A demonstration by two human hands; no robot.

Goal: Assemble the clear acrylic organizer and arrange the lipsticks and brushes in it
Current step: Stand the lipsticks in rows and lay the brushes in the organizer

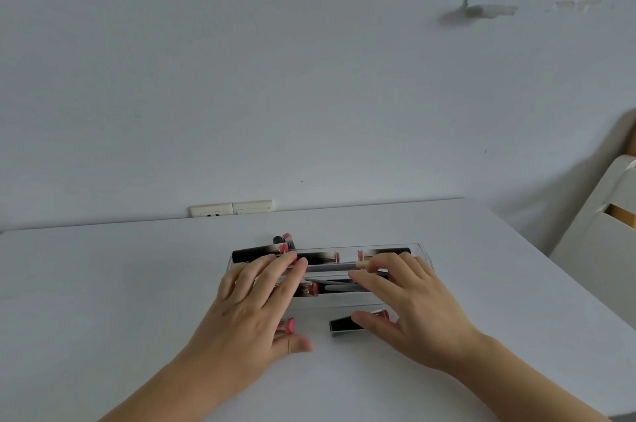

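A clear acrylic organizer (418, 253) lies flat on the white table, mid-frame. Inside it lie black lipsticks with pink ends (325, 258) and grey-handled brushes (339, 284). My left hand (254, 304) rests with straight fingers on the organizer's left part, thumb on the table in front. My right hand (409, 304) arches over the right part, its bent fingertips touching a brush with a beige end (361, 264). A black lipstick (344, 324) lies loose on the table by my right thumb. A pink-capped lipstick (289, 325) peeks out under my left hand.
Two more lipsticks (284, 239) stand or lie just behind the organizer's left end. The table (103, 301) meets a white wall with a socket plate (230, 208). A white chair back (599, 215) stands at the right edge.
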